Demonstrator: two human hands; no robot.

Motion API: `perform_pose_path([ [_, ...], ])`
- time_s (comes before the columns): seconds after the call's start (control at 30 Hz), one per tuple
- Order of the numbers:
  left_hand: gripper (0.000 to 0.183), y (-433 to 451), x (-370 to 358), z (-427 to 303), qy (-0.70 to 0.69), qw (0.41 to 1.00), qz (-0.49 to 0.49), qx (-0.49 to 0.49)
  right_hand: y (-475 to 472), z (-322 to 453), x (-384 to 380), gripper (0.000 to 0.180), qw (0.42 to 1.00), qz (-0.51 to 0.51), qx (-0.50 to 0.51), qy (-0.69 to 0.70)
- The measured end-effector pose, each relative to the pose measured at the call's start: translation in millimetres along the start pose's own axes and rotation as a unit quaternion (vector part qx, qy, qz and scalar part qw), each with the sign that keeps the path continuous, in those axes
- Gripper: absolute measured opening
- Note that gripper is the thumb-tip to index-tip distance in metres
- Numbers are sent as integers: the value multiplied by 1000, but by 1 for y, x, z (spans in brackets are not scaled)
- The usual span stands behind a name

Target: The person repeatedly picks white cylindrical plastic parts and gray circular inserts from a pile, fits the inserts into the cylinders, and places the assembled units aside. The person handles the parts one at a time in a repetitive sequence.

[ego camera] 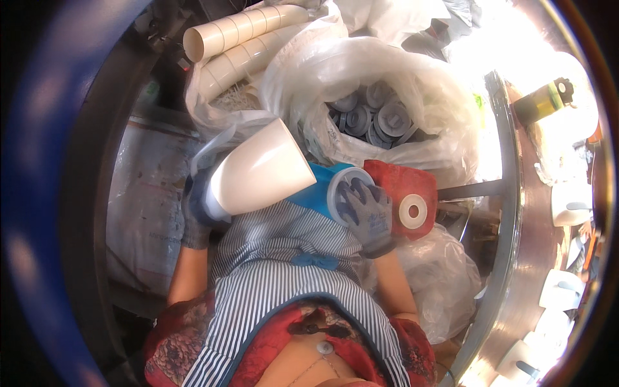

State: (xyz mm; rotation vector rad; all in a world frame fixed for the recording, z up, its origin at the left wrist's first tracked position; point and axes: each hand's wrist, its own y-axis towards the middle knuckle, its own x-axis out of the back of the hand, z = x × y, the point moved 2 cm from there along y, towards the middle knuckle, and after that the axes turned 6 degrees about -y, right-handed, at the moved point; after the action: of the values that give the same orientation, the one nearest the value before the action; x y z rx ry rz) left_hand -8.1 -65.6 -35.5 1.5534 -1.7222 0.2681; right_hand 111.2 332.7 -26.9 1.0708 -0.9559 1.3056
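Observation:
My left hand (196, 210), in a grey work glove with a dark coated palm, grips the narrow end of a cream plastic tapered cup (261, 171). The cup lies tilted over my lap, its wide mouth towards the right. A translucent strip of plastic (213, 145) sticks up beside that hand. My right hand (366, 217), gloved alike, has its fingers on a grey round plastic lid (355, 175), held near the cup's mouth but apart from it. Close to the right hand is a red block or pad (394, 181) carrying a pale ring (413, 211) with a hole.
Ahead stands a large translucent plastic bag (435, 106) holding several grey round lids (391, 118). Nested cream cups (251, 26) lie in another bag to its left. A metal frame (508, 193) and a brown surface with cream plastic pieces (561, 290) run along the right.

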Motion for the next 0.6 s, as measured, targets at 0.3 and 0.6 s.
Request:
perform_pose_path([
  [0.3,36,-13,1,-1,-84,996,18,-6,15,-17,-21,64,988,-55,-63,131],
  [0.6,30,-7,11,-35,-332,922,47,194,27,62,61,65,906,-232,96,340],
])
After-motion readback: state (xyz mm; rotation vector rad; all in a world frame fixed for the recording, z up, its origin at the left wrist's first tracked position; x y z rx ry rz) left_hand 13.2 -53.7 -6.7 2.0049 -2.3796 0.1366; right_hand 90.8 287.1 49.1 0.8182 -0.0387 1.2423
